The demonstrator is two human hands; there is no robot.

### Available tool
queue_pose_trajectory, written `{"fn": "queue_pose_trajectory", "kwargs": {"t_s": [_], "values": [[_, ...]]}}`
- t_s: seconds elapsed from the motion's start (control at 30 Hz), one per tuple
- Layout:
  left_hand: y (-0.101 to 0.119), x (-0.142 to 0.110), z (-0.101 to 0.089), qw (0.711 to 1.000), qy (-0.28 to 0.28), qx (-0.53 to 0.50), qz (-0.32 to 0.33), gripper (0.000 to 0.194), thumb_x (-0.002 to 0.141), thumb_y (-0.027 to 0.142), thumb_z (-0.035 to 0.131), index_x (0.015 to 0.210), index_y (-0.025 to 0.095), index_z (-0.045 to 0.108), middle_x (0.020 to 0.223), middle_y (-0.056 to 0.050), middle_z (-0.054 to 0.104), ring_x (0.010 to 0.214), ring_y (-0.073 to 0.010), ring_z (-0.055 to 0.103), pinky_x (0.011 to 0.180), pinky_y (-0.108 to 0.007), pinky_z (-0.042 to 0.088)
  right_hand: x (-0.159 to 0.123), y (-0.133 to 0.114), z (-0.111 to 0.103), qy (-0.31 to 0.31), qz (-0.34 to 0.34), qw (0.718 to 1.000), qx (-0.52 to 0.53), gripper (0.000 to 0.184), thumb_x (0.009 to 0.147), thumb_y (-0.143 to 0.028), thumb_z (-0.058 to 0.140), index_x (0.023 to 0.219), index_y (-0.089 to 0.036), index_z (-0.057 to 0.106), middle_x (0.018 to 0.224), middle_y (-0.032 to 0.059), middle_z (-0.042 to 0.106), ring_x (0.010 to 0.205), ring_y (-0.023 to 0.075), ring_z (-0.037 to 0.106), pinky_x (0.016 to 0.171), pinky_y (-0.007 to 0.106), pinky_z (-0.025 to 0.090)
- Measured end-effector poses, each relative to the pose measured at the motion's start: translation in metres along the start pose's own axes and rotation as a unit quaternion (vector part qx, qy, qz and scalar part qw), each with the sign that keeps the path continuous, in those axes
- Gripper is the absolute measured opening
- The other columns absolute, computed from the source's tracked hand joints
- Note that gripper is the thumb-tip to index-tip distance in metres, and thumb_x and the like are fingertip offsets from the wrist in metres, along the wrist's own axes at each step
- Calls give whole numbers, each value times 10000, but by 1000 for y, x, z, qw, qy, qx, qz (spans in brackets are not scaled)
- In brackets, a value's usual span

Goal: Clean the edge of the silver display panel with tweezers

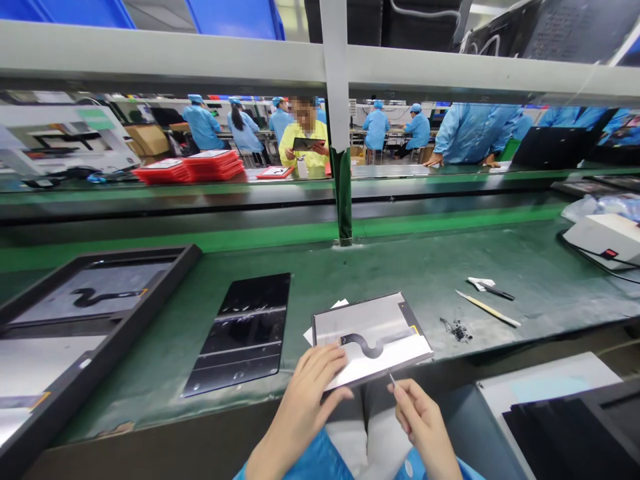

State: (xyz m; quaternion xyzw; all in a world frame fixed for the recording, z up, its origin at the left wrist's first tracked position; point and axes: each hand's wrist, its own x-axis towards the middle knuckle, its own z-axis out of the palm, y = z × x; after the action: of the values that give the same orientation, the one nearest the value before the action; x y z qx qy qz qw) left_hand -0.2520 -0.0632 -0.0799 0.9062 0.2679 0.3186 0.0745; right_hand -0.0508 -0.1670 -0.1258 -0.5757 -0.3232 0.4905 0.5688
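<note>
A display panel (373,323) lies back side up at the table's front edge, a dark curved flex cable (367,347) across it. My left hand (317,383) rests on its near left corner, fingers stretched flat on the surface and thumb apart by the near edge. Below the panel's near edge, my right hand (417,407) pinches a thin pointed metal tool (392,379); its tip is close to that edge, but contact cannot be told. White paper (309,335) sticks out from under the panel. To the left lies a glossy black panel (245,330).
A dark tray (165,287) with more display panels stands at left. At right are a yellowish pointed stick (487,308), a black-handled tool (497,291), black scraps (457,330) and a white box (607,240) with cables. A green post (343,193) rises behind; co-workers sit beyond.
</note>
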Motion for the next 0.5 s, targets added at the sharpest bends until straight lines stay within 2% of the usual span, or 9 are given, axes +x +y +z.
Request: {"fn": "queue_pose_trajectory", "kwargs": {"t_s": [0.07, 0.17, 0.3, 0.5], "values": [[0, -16, 1, 999, 11, 39, 13, 450, 980, 394, 557, 1380, 198, 498, 1310, -115, 653, 1281, -290, 570, 1049, -476, 480, -2, -5, 1, 9, 10, 1000, 9, 525, 786, -695, 653, 748, -172, 635, 517, -77, 342, 474, 79, 221, 453, 235, 154], [2, -27, 7, 997, 31, 64, 11, 413, 1007, 280, 520, 1406, 179, 482, 1356, -109, 630, 1334, -265, 530, 1080, -459, 481, -4, -13, 1, 28, 37, 999, 24, 536, 743, -696, 697, 752, -161, 664, 546, -74, 348, 477, 68, 205, 460, 232, 129], [4, -27, 13, 997, 50, 57, 8, 354, 1004, 223, 523, 1353, 164, 530, 1342, -109, 641, 1335, -254, 529, 1096, -447, 478, -6, -21, 0, 40, 61, 997, 35, 554, 699, -698, 734, 777, -151, 699, 539, -81, 317, 475, 60, 187, 450, 227, 108], [2, -25, 11, 997, 60, 54, 21, 319, 1003, 213, 525, 1308, 133, 565, 1323, -124, 652, 1322, -254, 543, 1096, -447, 475, -5, -31, -4, 46, 80, 995, 21, 572, 671, -714, 742, 755, -150, 688, 529, -87, 305, 462, 48, 178, 441, 221, 88]]}}
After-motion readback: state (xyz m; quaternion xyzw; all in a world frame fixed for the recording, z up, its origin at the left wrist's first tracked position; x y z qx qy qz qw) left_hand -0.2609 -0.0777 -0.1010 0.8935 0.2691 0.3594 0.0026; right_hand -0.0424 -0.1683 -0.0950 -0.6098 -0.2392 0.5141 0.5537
